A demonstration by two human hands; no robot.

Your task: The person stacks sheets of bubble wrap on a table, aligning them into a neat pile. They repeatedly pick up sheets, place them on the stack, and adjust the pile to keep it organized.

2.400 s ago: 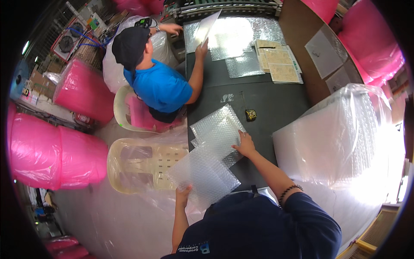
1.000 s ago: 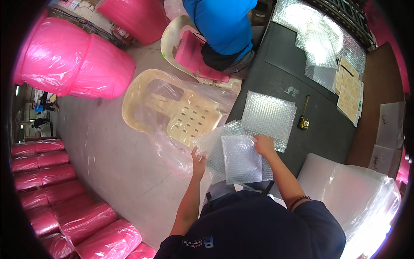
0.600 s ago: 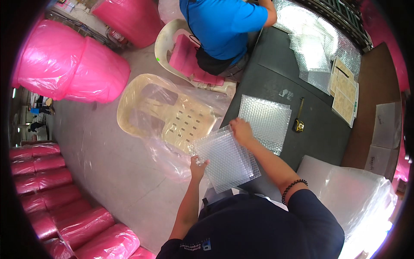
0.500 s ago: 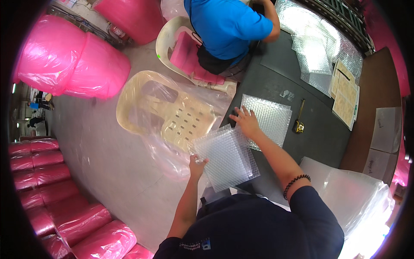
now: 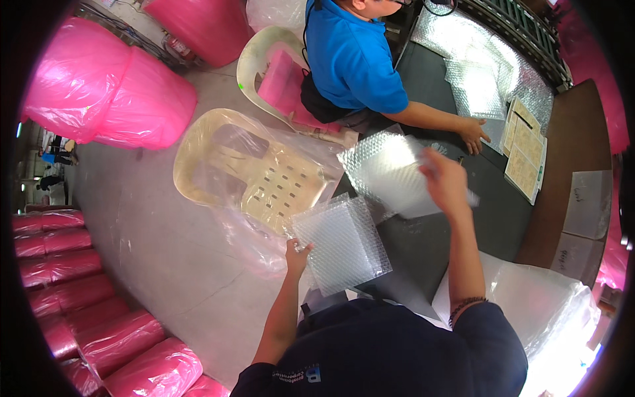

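Clear bubble-wrap bags, two: lower square bag [image 5: 344,246] sits at near edge of dark grey table [image 5: 463,225], L hand [image 5: 297,255] pinching its left edge, fingers closed on it. Upper clear bubble-wrap sheet [image 5: 387,171] is lifted above table, R hand [image 5: 444,184] gripping its right side; blurred, so exact finger hold can't be made out. Cream plastic chair under clear film [image 5: 258,175] stands just left of table. Co-worker in blue shirt [image 5: 354,59] sits at table's far-left side, hand [image 5: 473,136] flat on tabletop near printed paper sheets [image 5: 526,155]. More bubble wrap [image 5: 476,86] lies on table's far end. Pink wrapped bundles [image 5: 106,86] well left of table.
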